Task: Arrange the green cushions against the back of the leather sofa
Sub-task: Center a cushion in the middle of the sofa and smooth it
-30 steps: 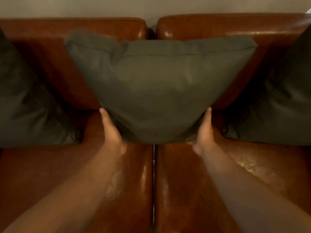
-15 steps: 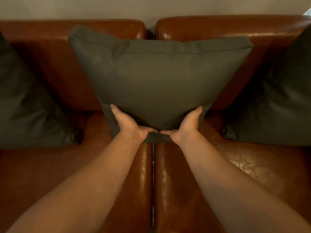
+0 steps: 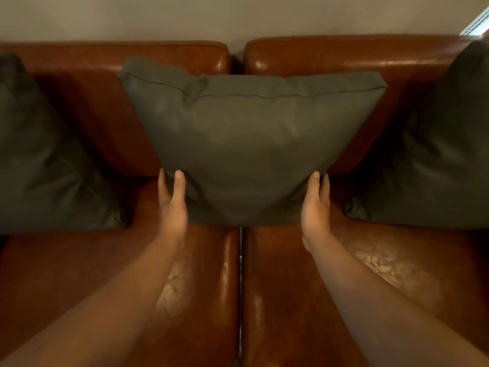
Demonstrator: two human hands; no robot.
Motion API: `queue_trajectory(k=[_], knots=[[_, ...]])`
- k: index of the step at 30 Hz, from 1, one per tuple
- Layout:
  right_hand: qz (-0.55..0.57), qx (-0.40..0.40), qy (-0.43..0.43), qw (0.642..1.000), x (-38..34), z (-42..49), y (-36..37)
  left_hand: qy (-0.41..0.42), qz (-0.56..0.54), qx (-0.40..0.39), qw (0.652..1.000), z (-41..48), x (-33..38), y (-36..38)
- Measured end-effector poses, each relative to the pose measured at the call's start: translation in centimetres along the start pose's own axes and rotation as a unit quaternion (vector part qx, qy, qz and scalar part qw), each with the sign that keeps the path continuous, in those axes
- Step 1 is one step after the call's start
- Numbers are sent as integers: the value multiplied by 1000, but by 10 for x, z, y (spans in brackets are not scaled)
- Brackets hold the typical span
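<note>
A green cushion [image 3: 251,144] stands upright at the middle of the brown leather sofa [image 3: 344,260], leaning on the backrest [image 3: 172,56] over the gap between the two halves. My left hand [image 3: 172,205] clasps its lower left corner, thumb on the front face and fingers round the side. My right hand [image 3: 315,207] holds the lower right corner the same way. A second green cushion [image 3: 45,160] leans at the far left. A third green cushion [image 3: 434,160] leans at the far right.
A plain beige wall [image 3: 238,17] runs behind the sofa. A pale window frame [image 3: 476,22] shows at the top right corner. Bare leather seat lies between the cushions and in front of them.
My hands have slid apart from the middle of the cushion's bottom edge out to its two lower corners. The cushion has stayed against the backrest.
</note>
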State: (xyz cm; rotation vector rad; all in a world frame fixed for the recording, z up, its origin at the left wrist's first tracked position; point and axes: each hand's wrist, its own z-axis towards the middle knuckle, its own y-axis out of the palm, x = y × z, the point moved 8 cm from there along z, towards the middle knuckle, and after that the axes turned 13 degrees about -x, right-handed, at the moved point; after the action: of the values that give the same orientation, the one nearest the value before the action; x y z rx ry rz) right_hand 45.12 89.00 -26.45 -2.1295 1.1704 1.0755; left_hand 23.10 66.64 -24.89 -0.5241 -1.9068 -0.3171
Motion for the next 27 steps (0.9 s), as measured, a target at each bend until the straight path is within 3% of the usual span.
queue_trajectory(k=[3, 7, 15, 20, 27], knots=[[-44, -18, -52, 998, -10, 5, 1, 20, 39, -52, 998, 15, 13, 1], [-25, -19, -65, 997, -23, 4, 11, 5, 2, -46, 999, 19, 16, 8], [-21, -54, -25, 998, -14, 7, 8, -28, -15, -66, 997, 13, 10, 13], [-4, -47, -10, 999, -6, 0, 5, -17, 0, -36, 999, -3, 0, 12], [-75, -62, -39, 994, 3, -25, 13, -26, 52, -85, 995, -39, -12, 25]])
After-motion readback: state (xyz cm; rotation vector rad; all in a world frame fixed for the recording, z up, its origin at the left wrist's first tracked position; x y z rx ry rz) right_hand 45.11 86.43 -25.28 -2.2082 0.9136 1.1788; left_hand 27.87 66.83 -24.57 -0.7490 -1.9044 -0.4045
